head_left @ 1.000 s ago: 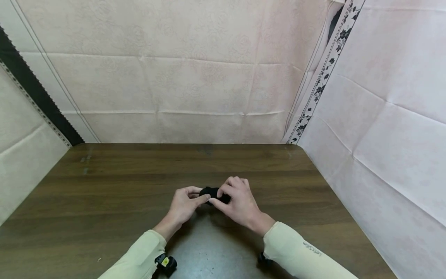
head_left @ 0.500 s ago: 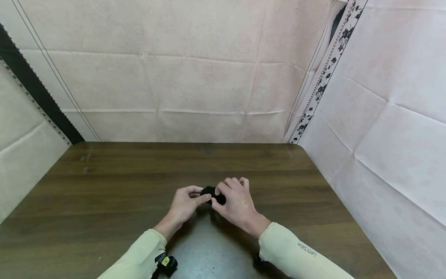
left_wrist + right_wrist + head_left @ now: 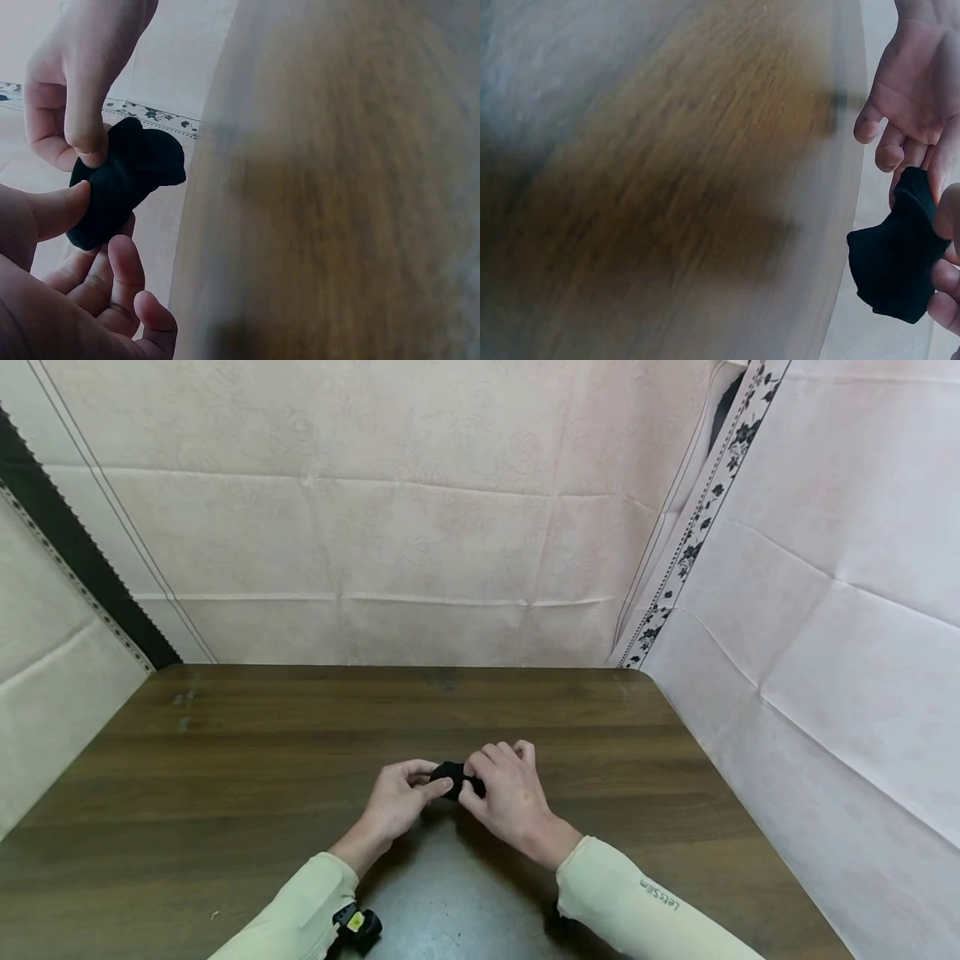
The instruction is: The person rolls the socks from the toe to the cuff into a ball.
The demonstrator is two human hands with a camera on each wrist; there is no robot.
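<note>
A small bundle of soft black cloth (image 3: 453,772), which could be a rolled sock, is held above the table between both hands. My left hand (image 3: 393,802) pinches its left end, thumb in front and fingers behind. My right hand (image 3: 513,793) grips the other end between thumb and index finger, its remaining fingers bent. In the left wrist view the black cloth (image 3: 124,180) shows a folded, flared edge. From the right wrist, the black cloth (image 3: 896,259) hangs partly hidden by fingertips at the frame's right edge.
Beneath the hands lies a brown wood-grain table (image 3: 300,735). Pale patterned cloth (image 3: 420,543) hangs behind it, with more cloth along both sides. A black wrist device (image 3: 358,927) sits at the left sleeve.
My right hand has shifted slightly left, closer to the left hand, and the black cloth between them looks shorter. The left hand has hardly moved.
</note>
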